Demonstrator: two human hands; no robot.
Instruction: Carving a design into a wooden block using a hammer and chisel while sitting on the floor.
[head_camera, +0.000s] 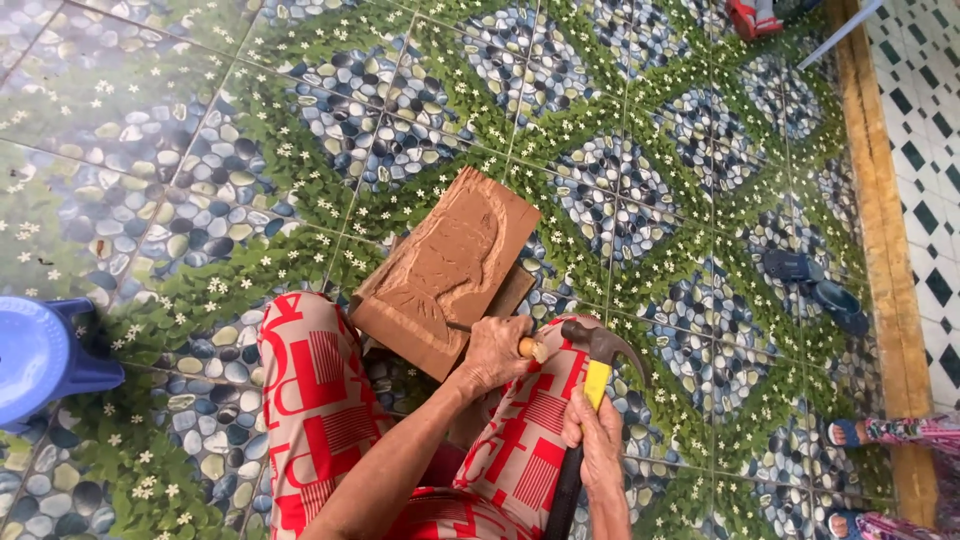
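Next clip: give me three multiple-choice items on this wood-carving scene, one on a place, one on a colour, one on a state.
1. Where does the carved wooden block rest?
A. On a workbench
B. Propped by the person's knee on the tiled floor
C. Inside the blue stool

2. What colour is the hammer handle just below its head?
A. Yellow
B. Green
C. White

3. What is the left hand doing?
A. Lying open on the floor
B. Gripping a chisel set against the block
C. Holding the hammer

Answers: 1 B, the block leans beside the patterned trouser leg; 2 A, a yellow band shows above the right hand; 3 B, fingers are closed around the chisel handle.
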